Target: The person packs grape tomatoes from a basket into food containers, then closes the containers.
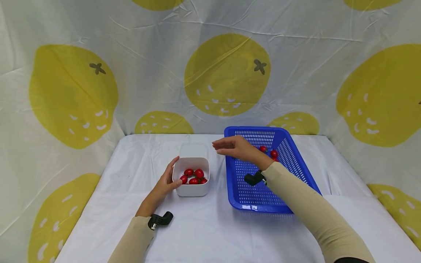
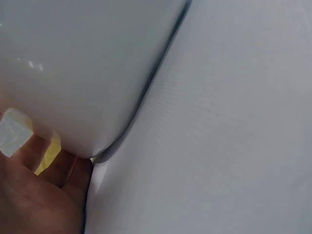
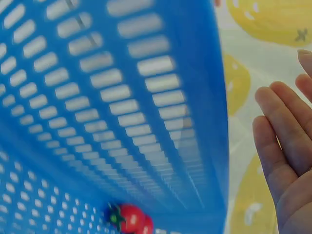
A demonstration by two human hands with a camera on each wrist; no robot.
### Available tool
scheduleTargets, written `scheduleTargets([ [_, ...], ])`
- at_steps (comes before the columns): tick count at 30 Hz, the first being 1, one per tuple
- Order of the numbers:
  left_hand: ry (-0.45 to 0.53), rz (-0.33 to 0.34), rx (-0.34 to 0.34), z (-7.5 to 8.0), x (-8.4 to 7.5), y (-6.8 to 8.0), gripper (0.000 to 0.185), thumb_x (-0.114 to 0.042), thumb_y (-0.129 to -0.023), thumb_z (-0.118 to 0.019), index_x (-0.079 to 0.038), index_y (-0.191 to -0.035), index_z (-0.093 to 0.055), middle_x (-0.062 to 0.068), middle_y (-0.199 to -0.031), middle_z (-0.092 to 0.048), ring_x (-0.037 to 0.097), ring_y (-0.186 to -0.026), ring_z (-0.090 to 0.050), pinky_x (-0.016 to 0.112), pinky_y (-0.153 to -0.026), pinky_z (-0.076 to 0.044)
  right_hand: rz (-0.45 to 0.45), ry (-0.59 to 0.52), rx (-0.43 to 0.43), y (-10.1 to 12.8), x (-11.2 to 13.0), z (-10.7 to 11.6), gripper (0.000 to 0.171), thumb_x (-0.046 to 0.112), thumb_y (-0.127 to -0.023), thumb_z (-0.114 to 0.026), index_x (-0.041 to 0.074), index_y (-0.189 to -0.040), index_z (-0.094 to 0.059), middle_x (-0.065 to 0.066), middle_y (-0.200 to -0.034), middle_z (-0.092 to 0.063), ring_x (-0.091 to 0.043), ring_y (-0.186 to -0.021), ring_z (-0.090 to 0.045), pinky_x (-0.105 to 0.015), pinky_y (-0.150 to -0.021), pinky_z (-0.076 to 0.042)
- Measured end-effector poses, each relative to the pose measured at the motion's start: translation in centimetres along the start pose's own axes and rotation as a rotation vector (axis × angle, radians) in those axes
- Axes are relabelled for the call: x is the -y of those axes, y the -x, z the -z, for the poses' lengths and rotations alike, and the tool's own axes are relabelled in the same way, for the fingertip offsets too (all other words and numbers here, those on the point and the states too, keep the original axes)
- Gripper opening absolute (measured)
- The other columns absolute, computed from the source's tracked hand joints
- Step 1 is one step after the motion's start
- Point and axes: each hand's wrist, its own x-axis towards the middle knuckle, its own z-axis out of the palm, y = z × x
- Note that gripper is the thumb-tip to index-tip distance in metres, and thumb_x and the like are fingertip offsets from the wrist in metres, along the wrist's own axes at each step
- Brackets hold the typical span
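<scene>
A white square tub (image 1: 192,177) stands on the table with several red cherry tomatoes (image 1: 193,176) inside. My left hand (image 1: 166,180) holds the tub's left side, thumb at the rim; the left wrist view shows the palm (image 2: 34,195) against the tub wall (image 2: 83,73). My right hand (image 1: 234,147) hovers above the left rim of the blue slotted basket (image 1: 260,197), fingers straight and holding nothing; its fingers (image 3: 280,131) show beside the basket wall (image 3: 146,107). A few tomatoes (image 1: 270,152) lie in the basket's far part, one of them (image 3: 130,218) visible in the right wrist view.
A white cloth (image 1: 210,226) covers the table. A lemon-print curtain (image 1: 227,73) closes the back and both sides. Small black cameras sit on both wrists (image 1: 160,220).
</scene>
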Motion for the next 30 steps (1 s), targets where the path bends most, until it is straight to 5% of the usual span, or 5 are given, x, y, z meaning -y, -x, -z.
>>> scheduleTargets([
  [11,-0.038,0.042,-0.026,0.1,0.3,0.2,0.081,-0.025,-0.087,-0.063,-0.035,-0.153,-0.017,0.001,-0.160,-0.010,0.032,-0.147,0.001,0.060,-0.112,-0.008,-0.052,0.025,-0.137,0.5,-2.0,2.9,0.044,0.029,-0.093,-0.065,0.009,-0.132,-0.059,-0.011,-0.129,-0.061,-0.023,-0.118,-0.059,-0.041,-0.098,-0.047],
  [19,-0.022,0.025,-0.015,0.0,0.3,0.1,0.083,-0.019,-0.088,-0.061,-0.027,-0.155,-0.014,0.005,-0.159,-0.014,0.034,-0.146,-0.007,0.058,-0.111,-0.016,-0.080,0.017,-0.250,0.6,-3.9,4.7,0.046,0.026,-0.093,-0.065,0.003,-0.132,-0.057,-0.016,-0.127,-0.061,-0.026,-0.116,-0.059,-0.041,-0.098,-0.046],
  [30,-0.024,0.018,-0.018,-0.1,0.2,0.0,0.082,-0.019,-0.087,-0.062,-0.029,-0.155,-0.015,0.005,-0.159,-0.014,0.033,-0.147,-0.004,0.061,-0.111,-0.012,-0.145,0.094,-0.361,1.2,-5.8,6.2,0.048,0.026,-0.093,-0.065,0.001,-0.133,-0.055,-0.017,-0.130,-0.059,-0.032,-0.120,-0.055,-0.046,-0.100,-0.043],
])
